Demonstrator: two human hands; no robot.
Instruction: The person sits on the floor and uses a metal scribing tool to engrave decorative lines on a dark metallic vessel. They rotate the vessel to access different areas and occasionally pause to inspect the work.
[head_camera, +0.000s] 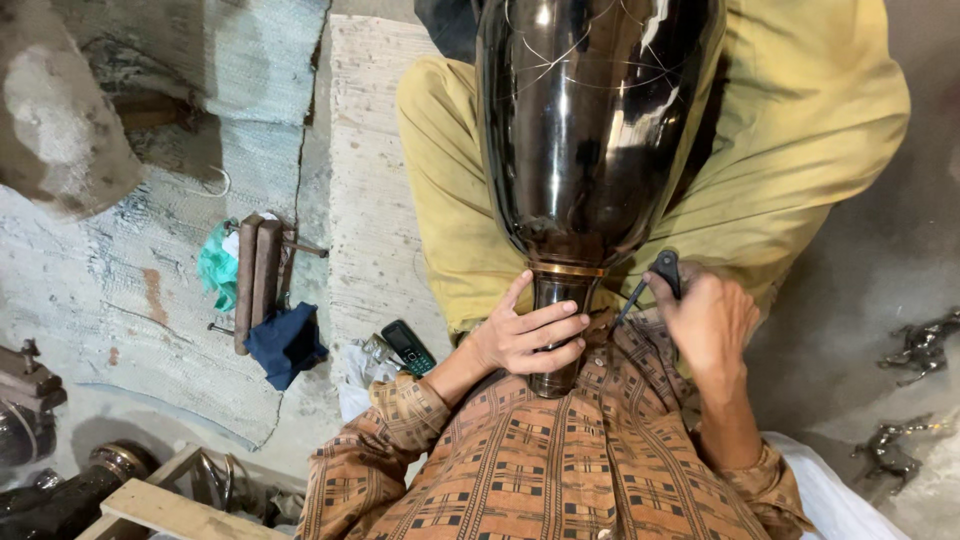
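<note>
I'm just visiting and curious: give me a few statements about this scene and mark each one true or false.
1. The left hand wraps the narrow neck of the glossy black vase. True.
2. The right hand is empty. False: it holds a small black tool.
3. The vase lies across the person's lap. True.
4. A mobile phone rests on top of the vase. False: it lies on the floor, apart from it.

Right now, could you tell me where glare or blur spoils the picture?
Head view: bright glare streaks the glossy black vase; the left hand on its neck is sharp; the right hand with its dark tool looks slightly soft; the corners are dim.
</note>
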